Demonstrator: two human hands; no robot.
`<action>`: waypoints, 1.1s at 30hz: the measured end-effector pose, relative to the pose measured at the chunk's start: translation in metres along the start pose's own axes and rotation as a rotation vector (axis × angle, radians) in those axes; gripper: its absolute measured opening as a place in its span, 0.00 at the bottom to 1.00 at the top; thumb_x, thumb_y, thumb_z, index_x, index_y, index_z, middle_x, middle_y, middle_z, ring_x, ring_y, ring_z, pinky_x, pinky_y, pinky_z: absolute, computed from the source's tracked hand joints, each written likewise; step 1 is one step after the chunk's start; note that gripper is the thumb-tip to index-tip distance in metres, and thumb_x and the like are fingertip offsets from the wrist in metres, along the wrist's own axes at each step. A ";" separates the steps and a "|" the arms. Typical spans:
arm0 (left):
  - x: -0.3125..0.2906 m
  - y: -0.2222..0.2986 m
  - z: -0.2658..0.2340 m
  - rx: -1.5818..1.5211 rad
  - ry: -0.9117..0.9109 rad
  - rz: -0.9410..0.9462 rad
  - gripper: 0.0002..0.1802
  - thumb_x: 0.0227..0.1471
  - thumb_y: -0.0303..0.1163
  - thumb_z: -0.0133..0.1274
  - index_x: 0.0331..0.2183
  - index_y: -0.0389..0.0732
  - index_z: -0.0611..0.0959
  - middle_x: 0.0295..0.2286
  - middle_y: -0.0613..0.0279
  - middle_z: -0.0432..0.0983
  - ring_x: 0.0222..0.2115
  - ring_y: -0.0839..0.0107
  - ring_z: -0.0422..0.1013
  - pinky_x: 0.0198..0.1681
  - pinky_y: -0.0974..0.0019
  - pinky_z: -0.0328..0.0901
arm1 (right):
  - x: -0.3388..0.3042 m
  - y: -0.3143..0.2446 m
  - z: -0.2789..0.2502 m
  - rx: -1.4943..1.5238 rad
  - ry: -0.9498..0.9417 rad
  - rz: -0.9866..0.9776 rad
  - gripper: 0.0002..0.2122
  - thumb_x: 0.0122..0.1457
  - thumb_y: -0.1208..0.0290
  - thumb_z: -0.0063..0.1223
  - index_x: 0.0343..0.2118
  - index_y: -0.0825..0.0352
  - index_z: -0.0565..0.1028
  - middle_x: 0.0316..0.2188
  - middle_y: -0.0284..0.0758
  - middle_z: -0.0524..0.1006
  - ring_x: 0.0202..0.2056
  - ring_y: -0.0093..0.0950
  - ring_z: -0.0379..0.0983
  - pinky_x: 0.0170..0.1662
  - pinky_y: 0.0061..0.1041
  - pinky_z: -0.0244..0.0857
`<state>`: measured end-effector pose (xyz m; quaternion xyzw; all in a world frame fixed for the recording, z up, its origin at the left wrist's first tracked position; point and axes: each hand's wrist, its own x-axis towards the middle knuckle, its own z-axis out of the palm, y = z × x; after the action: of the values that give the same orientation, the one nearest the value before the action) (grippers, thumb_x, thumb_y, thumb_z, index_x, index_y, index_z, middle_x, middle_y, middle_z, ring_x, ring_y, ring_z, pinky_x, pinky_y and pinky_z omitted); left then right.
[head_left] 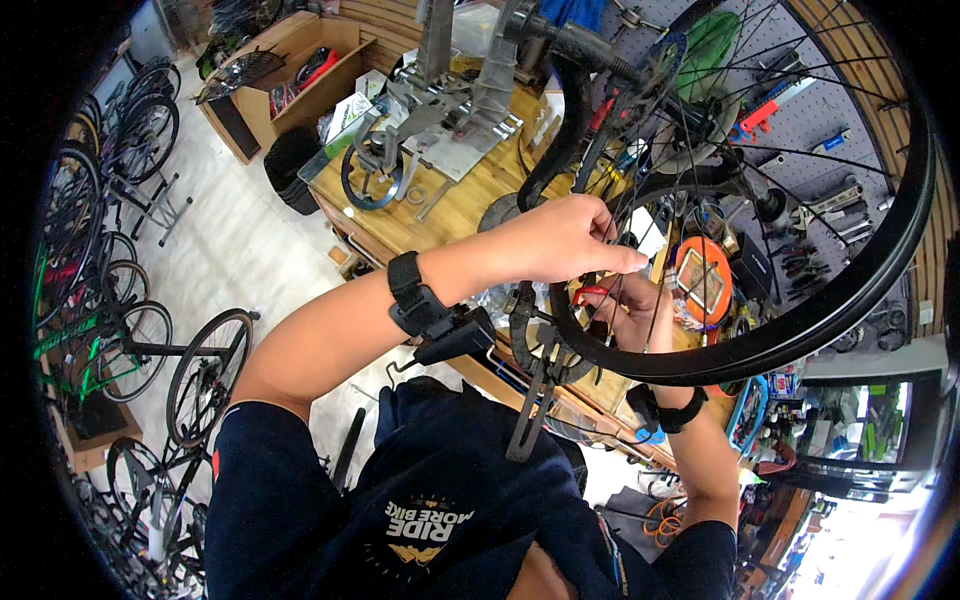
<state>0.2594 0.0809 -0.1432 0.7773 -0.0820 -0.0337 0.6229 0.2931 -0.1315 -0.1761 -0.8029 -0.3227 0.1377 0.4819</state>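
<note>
A black bicycle wheel rim with dark spokes sits in a truing stand, tilted across the right half of the head view. My left hand reaches over from the left, thumb and curled fingers pinched at a spoke just inside the rim. Lower and to the right, behind the spokes, my right hand grips a small red spoke wrench close to the rim's inner edge. Part of the wrench is hidden by its fingers. The wheel hub shows farther up.
A wooden workbench carries a metal fixture and an orange round tray. Tools hang on a grey pegboard. A black bin stands by the bench; several bicycles line the floor at left.
</note>
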 end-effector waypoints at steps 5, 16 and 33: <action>-0.001 -0.009 0.003 -0.047 0.068 0.016 0.30 0.47 0.50 0.65 0.36 0.31 0.78 0.29 0.59 0.76 0.31 0.74 0.71 0.35 0.70 0.67 | 0.009 -0.031 0.009 0.147 0.025 0.110 0.04 0.56 0.79 0.59 0.29 0.75 0.77 0.22 0.31 0.77 0.24 0.15 0.67 0.29 0.20 0.65; -0.004 -0.001 0.003 -0.095 0.007 0.052 0.33 0.49 0.52 0.64 0.38 0.29 0.76 0.30 0.58 0.76 0.32 0.74 0.71 0.36 0.70 0.67 | -0.006 -0.033 0.008 0.076 0.150 0.140 0.04 0.54 0.82 0.59 0.29 0.71 0.74 0.23 0.28 0.76 0.25 0.16 0.70 0.29 0.16 0.65; 0.000 -0.011 0.004 -0.005 0.073 0.056 0.31 0.49 0.50 0.63 0.38 0.29 0.77 0.30 0.58 0.75 0.30 0.72 0.70 0.36 0.69 0.66 | -0.011 -0.024 -0.003 0.498 0.022 0.247 0.05 0.58 0.81 0.55 0.38 0.74 0.76 0.34 0.40 0.81 0.34 0.23 0.77 0.41 0.21 0.72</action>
<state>0.2594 0.0794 -0.1544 0.7737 -0.0811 0.0119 0.6282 0.2771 -0.1326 -0.1556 -0.6946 -0.1733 0.2616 0.6474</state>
